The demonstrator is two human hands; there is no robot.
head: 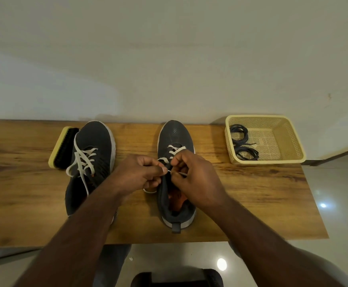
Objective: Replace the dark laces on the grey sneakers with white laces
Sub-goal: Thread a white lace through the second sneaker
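Both hands — left grip (140, 175), right grip (193, 175) — pinching white lace (174, 149), right grey sneaker (175, 133), wooden table (251, 193).

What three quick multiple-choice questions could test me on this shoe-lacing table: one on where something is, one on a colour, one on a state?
1. Where do the dark laces lie?
A. In the cream basket
B. On the floor
C. Inside a sneaker

2. What colour are the laces on the left sneaker?
A. Red
B. White
C. Green

3. What are the two hands doing?
A. Resting flat on the table
B. Holding the brush
C. Pinching the white lace on the right sneaker

Answers: 1 A, the coils sit in the basket. 2 B, white strands cross its front. 3 C, left hand and right hand fingers meet at the lace.
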